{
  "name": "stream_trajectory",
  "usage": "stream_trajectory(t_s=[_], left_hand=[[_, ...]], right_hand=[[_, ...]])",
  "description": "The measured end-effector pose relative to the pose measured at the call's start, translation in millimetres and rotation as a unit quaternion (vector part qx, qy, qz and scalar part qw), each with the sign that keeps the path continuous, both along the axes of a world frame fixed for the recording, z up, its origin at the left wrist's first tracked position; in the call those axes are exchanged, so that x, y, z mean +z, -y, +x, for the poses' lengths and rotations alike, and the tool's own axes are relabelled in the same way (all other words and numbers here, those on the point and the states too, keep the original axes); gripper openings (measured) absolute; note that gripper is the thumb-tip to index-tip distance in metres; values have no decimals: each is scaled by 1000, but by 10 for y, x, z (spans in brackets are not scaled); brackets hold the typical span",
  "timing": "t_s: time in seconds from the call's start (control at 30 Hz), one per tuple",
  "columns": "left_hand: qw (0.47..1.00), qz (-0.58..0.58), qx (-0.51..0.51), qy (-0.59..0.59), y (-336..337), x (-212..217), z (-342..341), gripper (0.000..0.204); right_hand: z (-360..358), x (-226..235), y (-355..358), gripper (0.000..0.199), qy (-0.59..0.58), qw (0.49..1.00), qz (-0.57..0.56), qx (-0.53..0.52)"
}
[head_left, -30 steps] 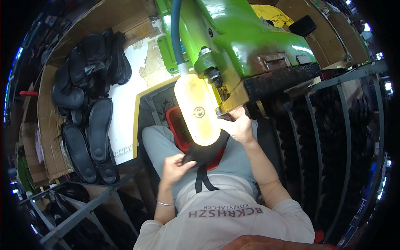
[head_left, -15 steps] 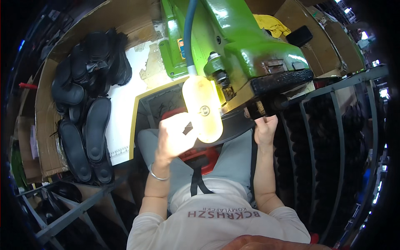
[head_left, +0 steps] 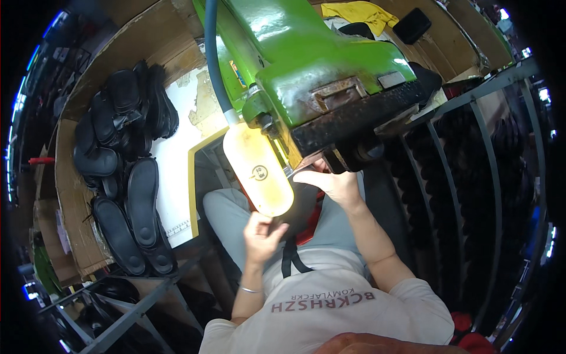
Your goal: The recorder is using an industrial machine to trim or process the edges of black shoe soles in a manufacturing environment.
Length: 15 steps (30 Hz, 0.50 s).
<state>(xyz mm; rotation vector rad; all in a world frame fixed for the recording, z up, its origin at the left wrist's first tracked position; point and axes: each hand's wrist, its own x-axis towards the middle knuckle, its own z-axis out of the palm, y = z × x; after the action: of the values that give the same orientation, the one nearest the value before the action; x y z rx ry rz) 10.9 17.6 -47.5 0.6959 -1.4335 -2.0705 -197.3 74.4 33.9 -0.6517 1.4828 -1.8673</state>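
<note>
Lowered since before, left hand [head_left: 262, 233] pinches the dark shoe piece [head_left: 302, 206] below the green machine [head_left: 318, 76]; right hand [head_left: 333, 186] grips its upper end nearer the machine.

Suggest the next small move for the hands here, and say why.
Probably ease the black sole further under the green machine. Both the left hand and right hand grip it, with its top edge just at the machine's dark underside.
</note>
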Motion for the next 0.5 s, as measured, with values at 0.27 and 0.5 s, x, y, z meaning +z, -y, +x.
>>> stream_trajectory(t_s=[0.27,0.5], left_hand=[[999,14,-36,2,-385,-59,-326,28],[625,-639,285,347,785,553,692,42]], right_hand=[[-68,31,-263,41,-240,968,75,-14],[-975,520,-1150,31,-199,837,-58,-506]])
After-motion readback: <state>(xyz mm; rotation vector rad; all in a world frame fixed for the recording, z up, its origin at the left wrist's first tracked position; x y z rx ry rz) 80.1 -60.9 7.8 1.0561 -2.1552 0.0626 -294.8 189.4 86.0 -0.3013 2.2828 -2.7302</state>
